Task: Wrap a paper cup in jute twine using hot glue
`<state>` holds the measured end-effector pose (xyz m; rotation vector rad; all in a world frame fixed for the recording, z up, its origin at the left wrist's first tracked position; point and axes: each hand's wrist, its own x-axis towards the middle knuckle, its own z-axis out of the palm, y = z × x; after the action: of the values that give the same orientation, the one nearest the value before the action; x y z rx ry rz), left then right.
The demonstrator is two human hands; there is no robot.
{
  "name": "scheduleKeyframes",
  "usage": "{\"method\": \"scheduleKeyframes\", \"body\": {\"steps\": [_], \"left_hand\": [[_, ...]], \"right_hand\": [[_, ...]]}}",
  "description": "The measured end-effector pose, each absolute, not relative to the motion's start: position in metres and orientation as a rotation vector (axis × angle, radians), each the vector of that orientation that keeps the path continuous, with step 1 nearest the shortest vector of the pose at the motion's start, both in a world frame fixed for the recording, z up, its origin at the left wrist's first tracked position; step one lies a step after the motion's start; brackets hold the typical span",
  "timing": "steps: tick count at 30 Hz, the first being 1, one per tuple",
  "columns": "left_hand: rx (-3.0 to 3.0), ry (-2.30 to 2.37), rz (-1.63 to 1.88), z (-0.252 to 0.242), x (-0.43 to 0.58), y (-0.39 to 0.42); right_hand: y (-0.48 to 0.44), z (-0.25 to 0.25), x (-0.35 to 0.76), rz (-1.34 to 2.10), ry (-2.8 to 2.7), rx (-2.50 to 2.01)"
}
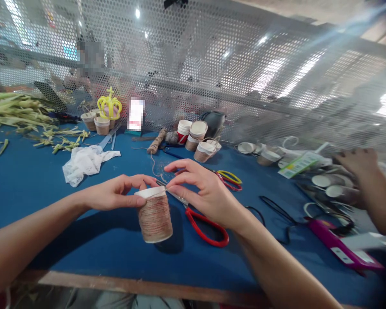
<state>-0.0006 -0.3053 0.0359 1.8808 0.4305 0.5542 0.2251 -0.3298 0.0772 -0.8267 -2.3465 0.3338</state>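
White cloth (83, 163), on the blue tabletop (93, 257), whose wooden front edge (116, 283) runs nearest us; our left hand (116, 193), pinching the rim of one twine-wrapped cup (156, 219), tilted, centrally before us; our right hand (196, 186), finger and thumb pinching twine (163, 189) at that rim; red-handled scissors (189, 213), just beside; blue surface onward to a purple block (328, 241); green-and-white packet (300, 165), print too blurred for us to read; another person's hand (357, 162), far right.

No text, label, number or sign is legible
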Motion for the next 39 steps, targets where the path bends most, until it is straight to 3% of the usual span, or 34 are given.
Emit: {"method": "scheduleKeyframes", "body": {"steps": [22,39], "left_hand": [[1.713,0.355,0.525,0.035,0.0,-0.305],[1.648,0.289,0.582,0.035,-0.001,-0.304]], "right_hand": [[-0.346,0.058,0.23,0.61,-2.238,-1.142],[-0.337,0.046,0.235,1.187,-1.969,-0.894]]}}
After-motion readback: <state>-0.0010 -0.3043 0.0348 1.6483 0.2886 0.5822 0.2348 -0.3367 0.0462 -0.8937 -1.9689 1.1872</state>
